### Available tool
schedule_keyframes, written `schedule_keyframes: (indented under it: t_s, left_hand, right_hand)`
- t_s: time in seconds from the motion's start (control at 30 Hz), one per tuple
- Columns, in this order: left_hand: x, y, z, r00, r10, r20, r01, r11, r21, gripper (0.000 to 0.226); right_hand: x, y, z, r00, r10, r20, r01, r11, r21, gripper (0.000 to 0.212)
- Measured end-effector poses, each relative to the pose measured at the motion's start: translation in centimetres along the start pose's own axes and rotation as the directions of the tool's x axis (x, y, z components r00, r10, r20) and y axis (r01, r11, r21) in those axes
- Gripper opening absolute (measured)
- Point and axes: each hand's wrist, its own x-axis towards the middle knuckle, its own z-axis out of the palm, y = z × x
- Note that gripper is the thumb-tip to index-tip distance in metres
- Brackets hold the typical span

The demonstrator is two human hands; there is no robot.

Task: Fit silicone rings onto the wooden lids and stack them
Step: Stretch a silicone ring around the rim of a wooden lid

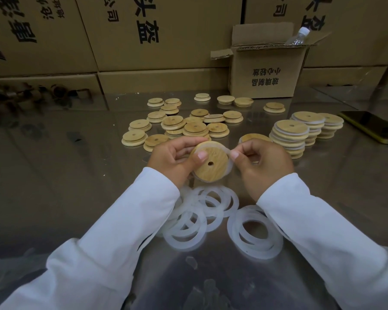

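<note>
My left hand grips a round wooden lid with a small centre hole, thumb pressed on its face. A translucent silicone ring lies partly around the lid's rim. My right hand pinches that ring at the lid's upper right edge. Loose silicone rings lie in a heap on the steel table below my hands, with more rings to the right. Several bare wooden lids are scattered behind. Stacks of ringed lids stand at the right.
An open cardboard box holding a plastic bottle stands at the back right. Large cartons wall off the back. A phone lies at the right edge. Small brown cylinders sit at the back left.
</note>
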Motion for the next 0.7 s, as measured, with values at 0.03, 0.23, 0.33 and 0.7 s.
schedule_keyframes:
  t_s: [0.03, 0.23, 0.33, 0.7]
  left_hand:
    - [0.0, 0.0, -0.1, 1.000, 0.004, 0.002, -0.004, 1.000, -0.009, 0.022]
    - [0.0, -0.5, -0.3, 1.000, 0.023, -0.013, -0.023, 1.000, -0.016, 0.023]
    - [0.1, -1.0, -0.4, 0.999, -0.004, -0.044, 0.002, 0.999, -0.040, 0.023]
    - [0.3, -1.2, -0.5, 0.997, -0.048, -0.062, 0.039, 0.990, -0.138, 0.025]
  right_hand:
    - [0.0, 0.0, -0.1, 1.000, 0.004, 0.001, -0.004, 1.000, 0.013, 0.009]
    - [-0.2, -0.2, -0.1, 0.999, -0.026, 0.021, 0.024, 0.995, 0.095, 0.012]
    - [-0.2, -0.2, -0.2, 0.999, -0.024, 0.025, 0.020, 0.987, 0.162, 0.014]
    - [-0.2, -0.3, 0.0, 0.974, 0.173, 0.148, -0.218, 0.891, 0.399, 0.022]
